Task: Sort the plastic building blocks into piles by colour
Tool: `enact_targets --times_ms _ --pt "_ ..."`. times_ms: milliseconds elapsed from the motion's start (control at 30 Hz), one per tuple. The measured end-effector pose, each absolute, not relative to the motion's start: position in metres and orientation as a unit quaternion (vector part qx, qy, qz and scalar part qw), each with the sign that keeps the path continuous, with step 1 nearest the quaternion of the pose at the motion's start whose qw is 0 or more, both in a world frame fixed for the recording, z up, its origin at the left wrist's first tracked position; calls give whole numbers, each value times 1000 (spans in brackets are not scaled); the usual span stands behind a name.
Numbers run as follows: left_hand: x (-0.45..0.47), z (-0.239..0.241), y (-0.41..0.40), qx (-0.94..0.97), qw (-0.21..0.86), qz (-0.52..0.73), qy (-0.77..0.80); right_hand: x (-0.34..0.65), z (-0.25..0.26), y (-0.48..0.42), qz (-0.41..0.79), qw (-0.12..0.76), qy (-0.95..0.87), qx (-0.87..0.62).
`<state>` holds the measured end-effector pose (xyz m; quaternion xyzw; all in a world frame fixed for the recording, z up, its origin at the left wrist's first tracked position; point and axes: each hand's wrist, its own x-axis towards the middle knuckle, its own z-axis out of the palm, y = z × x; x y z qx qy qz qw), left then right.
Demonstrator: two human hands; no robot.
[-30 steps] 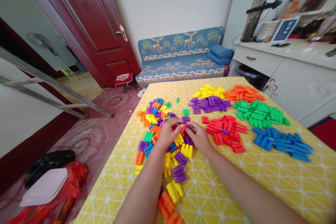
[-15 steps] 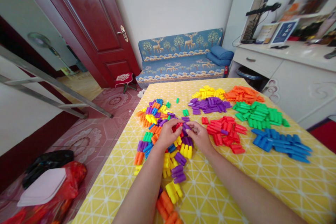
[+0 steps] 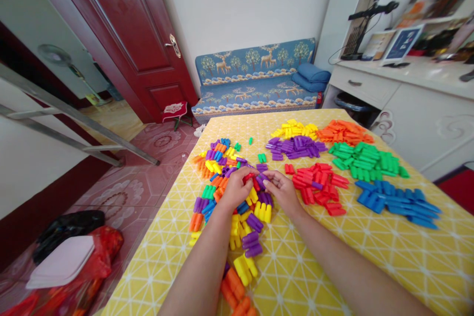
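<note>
Over the mixed pile of coloured plastic pieces (image 3: 222,158), my left hand (image 3: 237,188) is closed with its fingertips on a red plastic piece (image 3: 249,177). Close beside it, my right hand (image 3: 282,190) pinches a purple plastic piece (image 3: 261,180). The two held pieces are very near each other; whether they touch is hidden by the fingers. Yellow pieces (image 3: 263,212) and purple pieces (image 3: 252,244) lie below the hands. Right of my right hand is a heap of red pieces (image 3: 314,183), with one purple piece among them.
Sorted heaps of yellow (image 3: 294,129), purple (image 3: 296,148), orange (image 3: 344,132), green (image 3: 368,160) and blue pieces (image 3: 396,202) lie on the right of the yellow tablecloth (image 3: 318,266). Beyond the table stand a blue sofa (image 3: 255,94) and a white dresser (image 3: 418,113).
My left hand's fingers have shifted slightly, and more of the red piece shows. Both hands stay in nearly the same place; the heaps look unchanged.
</note>
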<state>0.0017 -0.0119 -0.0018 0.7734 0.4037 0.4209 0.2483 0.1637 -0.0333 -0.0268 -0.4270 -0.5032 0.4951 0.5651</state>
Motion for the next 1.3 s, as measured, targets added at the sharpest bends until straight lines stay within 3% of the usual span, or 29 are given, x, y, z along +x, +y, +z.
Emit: enact_targets --times_ms 1300 --pt "3 0 -11 771 275 404 408 167 -30 -30 503 546 -501 -445"
